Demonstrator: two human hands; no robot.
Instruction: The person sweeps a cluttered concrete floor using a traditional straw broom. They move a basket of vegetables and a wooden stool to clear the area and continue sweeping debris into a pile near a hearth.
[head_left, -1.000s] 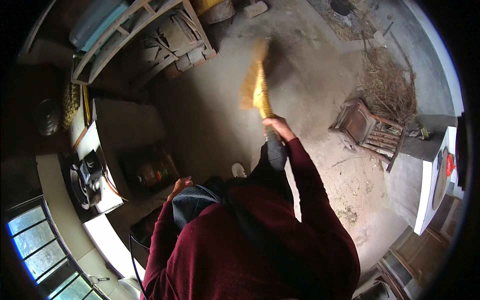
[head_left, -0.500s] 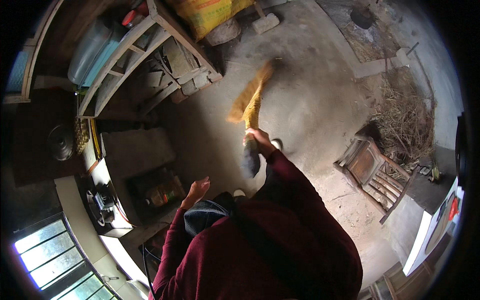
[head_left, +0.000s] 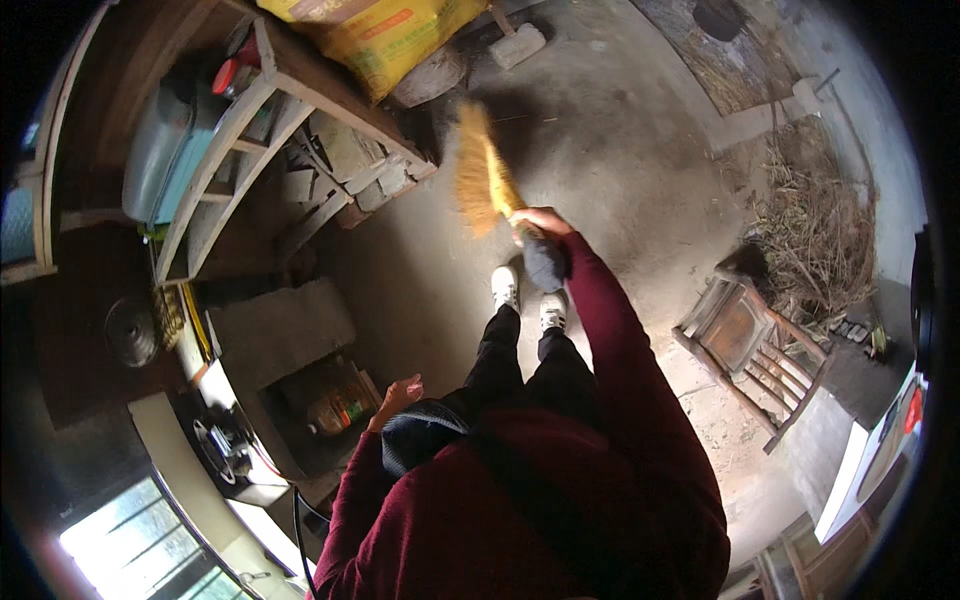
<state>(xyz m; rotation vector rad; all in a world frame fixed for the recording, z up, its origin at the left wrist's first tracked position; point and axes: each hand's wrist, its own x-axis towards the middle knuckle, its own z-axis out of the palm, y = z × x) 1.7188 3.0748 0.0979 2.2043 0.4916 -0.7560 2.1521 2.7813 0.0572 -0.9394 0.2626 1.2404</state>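
The chair (head_left: 740, 335) stands on the floor (head_left: 640, 180) to the person's right. Left of it and a little beyond, the right hand (head_left: 545, 222) has its fingers wrapped round the handle of the broom (head_left: 490, 185). The bristles fan out farther left of the chair and away from the person; whether they touch the floor I cannot tell. Half a second ago the broom's tip leaned toward the chair's side; now it points the other way, and the broom is nearer the shelf (head_left: 350, 115), which is well left of the chair.

The left hand (head_left: 400, 395), well left of the chair, holds nothing, its fingers loosely bent, more so than before. The left shoe (head_left: 505, 287) has come forward, almost level with the right shoe (head_left: 553, 310), both left of the chair. The twigs (head_left: 815, 220) lie just beyond the chair, unchanged.
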